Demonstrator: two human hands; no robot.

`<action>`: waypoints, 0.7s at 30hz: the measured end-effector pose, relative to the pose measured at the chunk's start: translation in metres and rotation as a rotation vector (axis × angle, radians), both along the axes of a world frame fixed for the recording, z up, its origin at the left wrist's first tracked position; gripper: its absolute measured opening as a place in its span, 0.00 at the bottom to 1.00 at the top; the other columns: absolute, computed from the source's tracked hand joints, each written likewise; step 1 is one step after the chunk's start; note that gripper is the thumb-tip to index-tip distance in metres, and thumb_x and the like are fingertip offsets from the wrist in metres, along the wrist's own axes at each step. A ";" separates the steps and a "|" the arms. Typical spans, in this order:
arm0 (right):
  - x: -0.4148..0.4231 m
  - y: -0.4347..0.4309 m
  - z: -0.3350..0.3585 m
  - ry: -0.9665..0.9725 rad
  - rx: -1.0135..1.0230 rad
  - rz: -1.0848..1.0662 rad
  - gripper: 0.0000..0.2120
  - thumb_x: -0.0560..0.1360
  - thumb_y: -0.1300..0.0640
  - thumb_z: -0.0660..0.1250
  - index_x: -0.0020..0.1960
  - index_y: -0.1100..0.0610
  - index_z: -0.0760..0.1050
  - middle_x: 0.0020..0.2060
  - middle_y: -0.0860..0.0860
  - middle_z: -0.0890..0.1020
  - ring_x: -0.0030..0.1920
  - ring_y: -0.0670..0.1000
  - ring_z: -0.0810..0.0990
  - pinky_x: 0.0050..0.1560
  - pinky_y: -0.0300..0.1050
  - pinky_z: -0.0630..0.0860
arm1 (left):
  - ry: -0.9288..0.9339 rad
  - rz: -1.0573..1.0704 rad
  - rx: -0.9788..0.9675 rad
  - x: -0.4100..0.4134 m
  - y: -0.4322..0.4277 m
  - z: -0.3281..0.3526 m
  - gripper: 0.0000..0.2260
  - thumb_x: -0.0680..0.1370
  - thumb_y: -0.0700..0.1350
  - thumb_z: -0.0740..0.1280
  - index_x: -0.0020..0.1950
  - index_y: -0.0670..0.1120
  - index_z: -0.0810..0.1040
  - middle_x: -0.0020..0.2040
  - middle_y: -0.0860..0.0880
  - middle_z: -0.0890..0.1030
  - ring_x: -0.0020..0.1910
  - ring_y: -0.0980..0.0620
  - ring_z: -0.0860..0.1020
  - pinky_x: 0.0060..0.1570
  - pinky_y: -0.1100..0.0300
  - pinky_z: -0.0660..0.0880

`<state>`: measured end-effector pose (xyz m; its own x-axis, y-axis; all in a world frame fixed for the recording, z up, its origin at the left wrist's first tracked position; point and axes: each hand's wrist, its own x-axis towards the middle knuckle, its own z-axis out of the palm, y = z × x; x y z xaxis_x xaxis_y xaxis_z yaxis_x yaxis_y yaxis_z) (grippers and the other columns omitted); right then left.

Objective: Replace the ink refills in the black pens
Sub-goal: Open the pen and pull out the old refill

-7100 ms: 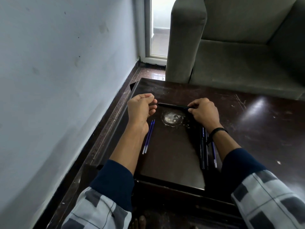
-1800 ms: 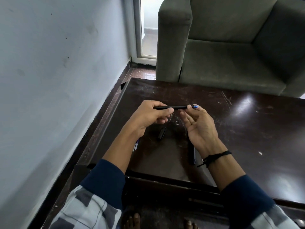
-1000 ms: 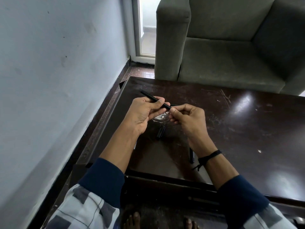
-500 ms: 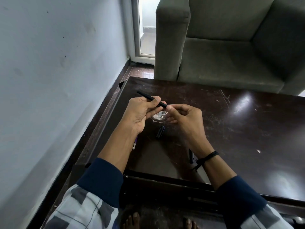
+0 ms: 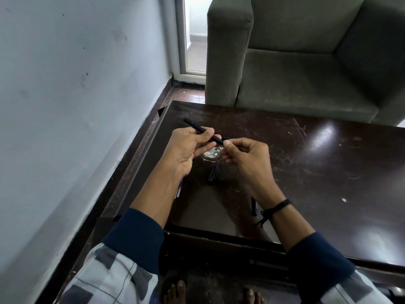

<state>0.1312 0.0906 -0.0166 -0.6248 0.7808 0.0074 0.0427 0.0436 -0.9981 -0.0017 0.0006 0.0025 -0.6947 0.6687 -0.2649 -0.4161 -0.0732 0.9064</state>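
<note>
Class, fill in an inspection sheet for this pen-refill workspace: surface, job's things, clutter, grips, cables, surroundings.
Surface: dark table, scratched, glossy.
Job's things: black pen, held; short black pen part lying loose; second pen by the right wrist; blue refills beside the left forearm.
Clutter: round pale mark.
Grips: left hand holds the pen; right hand pinches its end.
Cables: nothing seen.
Surroundings: grey sofa, wall, doorway.

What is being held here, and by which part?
The left hand grips the black pen along its lower half, between thumb and fingers; the right hand pinches the pen's end nearest it.
</note>
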 end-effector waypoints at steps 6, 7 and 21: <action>-0.003 0.001 -0.006 -0.063 0.129 -0.054 0.05 0.74 0.62 0.77 0.45 0.53 0.84 0.41 0.53 0.87 0.45 0.54 0.86 0.47 0.48 0.83 | 0.017 -0.020 -0.021 0.001 0.000 -0.001 0.09 0.77 0.34 0.71 0.56 0.31 0.81 0.49 0.36 0.86 0.45 0.46 0.87 0.41 0.62 0.83; -0.003 0.001 -0.006 -0.053 0.124 -0.044 0.05 0.74 0.62 0.77 0.46 0.54 0.84 0.42 0.53 0.87 0.45 0.53 0.86 0.47 0.47 0.83 | 0.017 -0.019 -0.020 0.000 -0.001 0.000 0.09 0.78 0.34 0.71 0.56 0.31 0.81 0.50 0.36 0.86 0.45 0.46 0.87 0.41 0.62 0.83; -0.002 0.003 -0.005 -0.057 0.131 -0.007 0.05 0.75 0.59 0.77 0.49 0.54 0.83 0.41 0.52 0.86 0.44 0.48 0.86 0.47 0.44 0.83 | 0.034 -0.014 -0.023 -0.002 -0.001 -0.001 0.09 0.78 0.35 0.71 0.56 0.31 0.81 0.51 0.35 0.85 0.47 0.45 0.87 0.43 0.60 0.84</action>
